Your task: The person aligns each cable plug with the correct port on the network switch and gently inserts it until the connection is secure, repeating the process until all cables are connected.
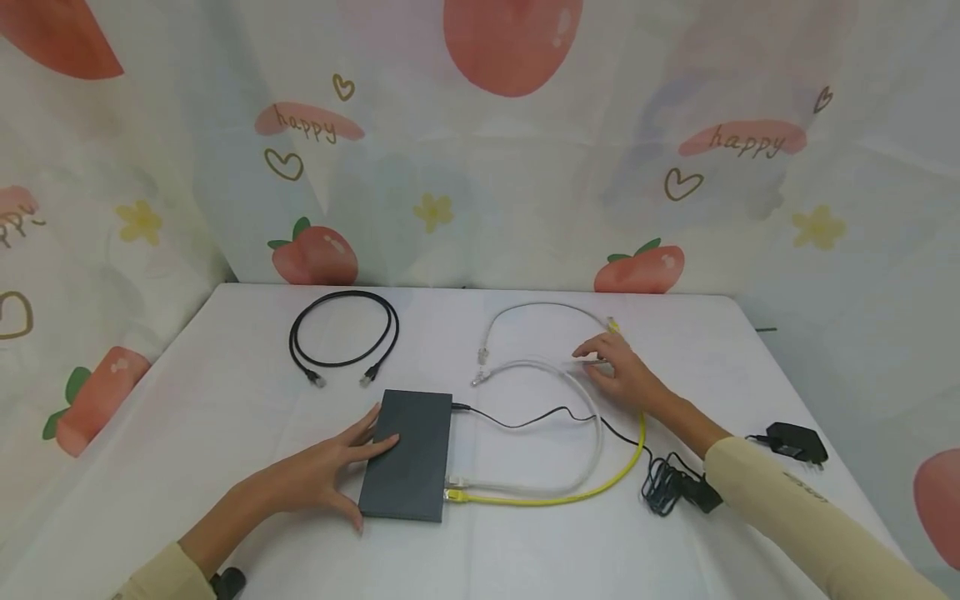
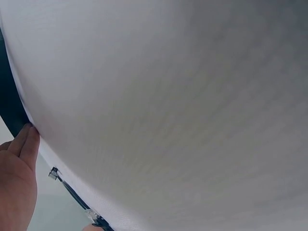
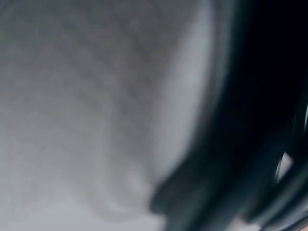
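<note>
My left hand [image 1: 326,467] spreads over the left part of a dark grey flat box [image 1: 420,458], fingertips on its top and thumb at the near left corner. In the left wrist view that hand [image 2: 19,178] shows at the box's [image 2: 9,91] edge. My right hand [image 1: 622,371] pinches a thin pale strip [image 1: 590,362] between thumb and fingers; its kind is unclear. Around that hand lie a white network cable [image 1: 596,454] and a yellow network cable [image 1: 562,502], both running to the box's right side. A grey network cable [image 1: 525,306] curves behind them.
A coiled black network cable [image 1: 300,321] lies at the back left. A thin black power cord [image 1: 517,426] runs from the box to a bundle [image 1: 663,487] under my right forearm. A black power adapter [image 1: 798,442] sits near the table's right edge.
</note>
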A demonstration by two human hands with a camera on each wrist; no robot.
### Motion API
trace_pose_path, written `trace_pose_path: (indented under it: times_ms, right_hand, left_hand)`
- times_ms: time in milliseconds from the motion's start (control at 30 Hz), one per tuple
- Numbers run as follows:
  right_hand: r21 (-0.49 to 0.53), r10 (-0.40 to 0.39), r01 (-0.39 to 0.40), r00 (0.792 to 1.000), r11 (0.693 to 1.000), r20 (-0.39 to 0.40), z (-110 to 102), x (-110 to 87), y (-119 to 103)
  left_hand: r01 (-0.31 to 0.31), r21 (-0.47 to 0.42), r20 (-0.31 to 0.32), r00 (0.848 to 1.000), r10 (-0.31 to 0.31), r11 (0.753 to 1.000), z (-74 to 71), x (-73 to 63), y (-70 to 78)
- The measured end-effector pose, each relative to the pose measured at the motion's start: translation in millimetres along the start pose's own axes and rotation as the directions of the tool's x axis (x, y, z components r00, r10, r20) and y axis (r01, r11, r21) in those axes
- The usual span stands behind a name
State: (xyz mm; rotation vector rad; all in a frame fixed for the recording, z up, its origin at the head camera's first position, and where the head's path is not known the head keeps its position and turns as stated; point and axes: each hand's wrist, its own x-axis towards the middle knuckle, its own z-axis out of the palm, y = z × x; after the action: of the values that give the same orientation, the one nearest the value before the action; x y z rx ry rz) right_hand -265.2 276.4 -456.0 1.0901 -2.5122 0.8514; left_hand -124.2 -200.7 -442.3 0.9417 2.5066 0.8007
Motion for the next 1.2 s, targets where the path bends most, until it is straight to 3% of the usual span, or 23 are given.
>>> trace_pose_path:
  times_ms: [167, 367, 500, 600, 800, 900, 1000, 1200]
  right_hand:
    - [-0.015, -0.047, 0.046, 0.997, 0.999, -0.069, -1, 0.8, -3]
    - [0.005, -0.042, 0.043, 0.993, 0.999, -0.108, -3, 0.3, -11]
    - [-0.022, -0.081, 0.078, 0.982, 0.997, -0.170, -2, 0.6, -14]
    - [-0.046, -0.128, 0.121, 0.963, 0.992, -0.236, -1, 1.7, -15]
    - [-0.092, -0.231, 0.212, 0.901, 0.973, -0.366, -5, 6.5, -18]
    - [-0.101, -0.239, 0.216, 0.886, 0.971, -0.397, -8, 7.2, -18]
    - [-0.102, -0.224, 0.199, 0.889, 0.975, -0.400, -10, 6.9, -15]
    - [-0.064, -0.170, 0.158, 0.931, 0.985, -0.324, -13, 9.3, -18]
  left_hand:
    - [0.016, -0.003, 0.011, 1.000, -0.016, 1.000, -1.5, 0.3, 0.3]
    - [0.016, -0.004, 0.011, 1.000, -0.016, 1.000, -1.8, 0.4, -0.7]
    - [0.021, -0.010, 0.012, 1.000, -0.021, 1.000, -1.7, 0.4, -1.0]
    - [0.023, -0.013, 0.012, 1.000, -0.023, 1.000, -1.1, 0.3, -0.7]
    - [0.026, -0.013, 0.010, 1.000, -0.026, 1.000, 0.6, 0.1, -1.2]
    - [0.028, -0.012, 0.006, 1.000, -0.028, 1.000, 1.3, -0.1, -2.2]
    - [0.029, -0.012, 0.004, 1.000, -0.029, 0.999, 1.7, -0.2, -2.6]
    - [0.049, -0.014, 0.013, 0.999, -0.049, 0.999, 1.6, 0.4, -3.2]
